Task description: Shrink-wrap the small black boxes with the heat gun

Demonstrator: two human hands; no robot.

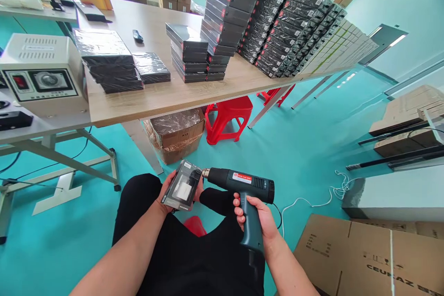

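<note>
The left hand (166, 184) grasps a black box (181, 190) from beneath, wrapping both long edges; this hold appears intended to keep the box steady with its upper face exposed. The box is tilted in that grip, above the black trousers (194, 259). The right hand (265, 219) is clenched around the handle (252, 229) of a heat gun (222, 177), to the right of the box. The pistol hold directs the nozzle (206, 173) at the box's upper right edge; whether nozzle and edge touch cannot be determined. Beyond both grips, the table (138, 106) carries stacked dark boxes (116, 68), probably grouped for easy access. Ahead of the left hand, an open carton (185, 141) stands partly under the tabletop, presumably to leave the floor around the knees unobstructed
</note>
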